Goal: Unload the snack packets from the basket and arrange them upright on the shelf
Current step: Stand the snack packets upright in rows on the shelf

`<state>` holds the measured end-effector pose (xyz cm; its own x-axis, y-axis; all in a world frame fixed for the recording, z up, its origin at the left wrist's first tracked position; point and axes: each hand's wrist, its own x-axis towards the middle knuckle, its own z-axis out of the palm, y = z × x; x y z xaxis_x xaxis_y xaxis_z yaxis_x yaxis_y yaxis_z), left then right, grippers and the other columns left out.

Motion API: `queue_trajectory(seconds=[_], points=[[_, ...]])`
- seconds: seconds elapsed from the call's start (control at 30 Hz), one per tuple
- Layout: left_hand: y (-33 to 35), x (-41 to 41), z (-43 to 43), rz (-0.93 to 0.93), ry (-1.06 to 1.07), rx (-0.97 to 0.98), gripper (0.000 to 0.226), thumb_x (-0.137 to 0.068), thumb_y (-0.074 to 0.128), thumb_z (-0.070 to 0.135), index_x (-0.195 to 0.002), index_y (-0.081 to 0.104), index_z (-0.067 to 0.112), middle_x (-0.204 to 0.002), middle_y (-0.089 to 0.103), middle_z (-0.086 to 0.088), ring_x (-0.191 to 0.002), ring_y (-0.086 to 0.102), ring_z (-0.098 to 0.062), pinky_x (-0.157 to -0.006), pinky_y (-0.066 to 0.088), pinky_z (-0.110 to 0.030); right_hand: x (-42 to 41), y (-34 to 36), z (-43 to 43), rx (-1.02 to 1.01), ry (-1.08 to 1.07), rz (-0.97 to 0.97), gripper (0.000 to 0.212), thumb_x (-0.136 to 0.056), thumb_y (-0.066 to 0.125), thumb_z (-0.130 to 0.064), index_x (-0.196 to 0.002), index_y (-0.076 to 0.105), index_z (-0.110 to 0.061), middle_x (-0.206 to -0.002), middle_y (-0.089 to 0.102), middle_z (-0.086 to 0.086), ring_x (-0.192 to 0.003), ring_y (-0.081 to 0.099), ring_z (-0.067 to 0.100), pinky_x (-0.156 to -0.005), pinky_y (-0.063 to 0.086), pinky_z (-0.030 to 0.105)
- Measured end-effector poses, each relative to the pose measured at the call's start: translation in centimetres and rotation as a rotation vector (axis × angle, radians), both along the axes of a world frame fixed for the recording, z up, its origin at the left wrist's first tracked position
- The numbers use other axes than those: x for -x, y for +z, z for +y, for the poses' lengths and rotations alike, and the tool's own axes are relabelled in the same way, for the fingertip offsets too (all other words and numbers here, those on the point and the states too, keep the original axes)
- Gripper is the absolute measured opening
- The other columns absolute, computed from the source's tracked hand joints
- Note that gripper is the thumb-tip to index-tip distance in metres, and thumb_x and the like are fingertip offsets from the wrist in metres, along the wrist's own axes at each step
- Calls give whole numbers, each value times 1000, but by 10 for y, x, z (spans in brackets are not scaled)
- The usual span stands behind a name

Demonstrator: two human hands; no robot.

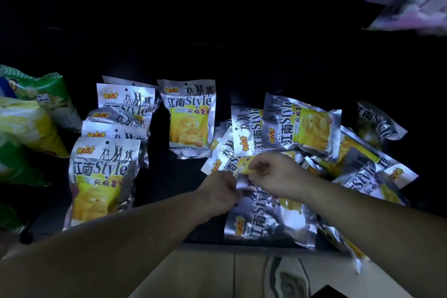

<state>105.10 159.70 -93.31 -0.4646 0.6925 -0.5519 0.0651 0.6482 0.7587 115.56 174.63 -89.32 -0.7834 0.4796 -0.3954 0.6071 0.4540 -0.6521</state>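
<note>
While both hands meet over the loose heap, pinching one silver packet [244, 182] at its top edge: left hand [219, 191] curled tight on the near-left corner, right hand [273, 174] with thumb and forefinger pressed together on the foil just beside it. Probably gripping by the sealed rim so the bag hangs straight and can be set down on its base. Lying flat and overlapping on the dark shelf [169, 181], to the right and near: the unsorted heap [338, 147]. Standing upright in a front-to-back row at left: the finished packets [104, 176], faces forward, each propping the next. Further back, middle: a single upright packet [188, 118], likely starting a second row. Far left, green bags [36, 113], not part of this. No basket visible.
</note>
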Motion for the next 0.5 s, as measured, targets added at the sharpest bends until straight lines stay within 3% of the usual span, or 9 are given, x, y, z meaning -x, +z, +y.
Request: queue_trajectory(seconds=[0.07,0.13,0.23,0.33,0.43,0.5], points=[[18,6,2,-146,100,-37,12,-84,70,14,-78,61,20,-77,64,-5,-72,63,-22,-65,58,-39,2,10,0,0,15,20,9,-86,75,-20,-82,70,-25,-87,70,-5,-84,69,14,-83,60,42],[41,18,-2,-230,133,-52,12,-86,72,18,-86,60,20,-72,60,0,-66,60,-19,-56,54,-30,5,25,-1,-9,5,51,13,-84,79,-21,-77,68,-25,-93,68,-7,-84,67,10,-80,58,38],[83,41,-19,-301,175,-97,15,-90,70,13,-87,57,17,-70,55,-4,-55,54,-18,-50,48,-26,10,52,-6,-40,-3,135,13,-82,82,-29,-79,70,-31,-112,58,-8,-105,59,7,-87,50,32],[117,58,-40,-332,284,-153,6,-95,63,5,-92,60,10,-83,69,-12,-65,70,-24,-53,55,-29,19,82,-25,-16,33,197,13,-80,85,-32,-87,75,-35,-111,60,-7,-103,61,12,-88,51,28],[140,67,-51,-355,463,-234,18,-95,56,0,-110,65,-5,-99,77,-22,-85,77,-33,-65,62,-35,27,106,-51,153,86,204,27,-73,91,-32,-98,78,-33,-105,70,-14,-99,68,12,-89,58,35],[152,70,-57,-369,584,-273,20,-95,53,-5,-111,63,-9,-96,75,-26,-80,78,-33,-61,62,-32,31,115,-70,321,142,187,50,-67,95,-33,-112,72,-37,-116,69,-16,-108,66,5,-96,57,34]])
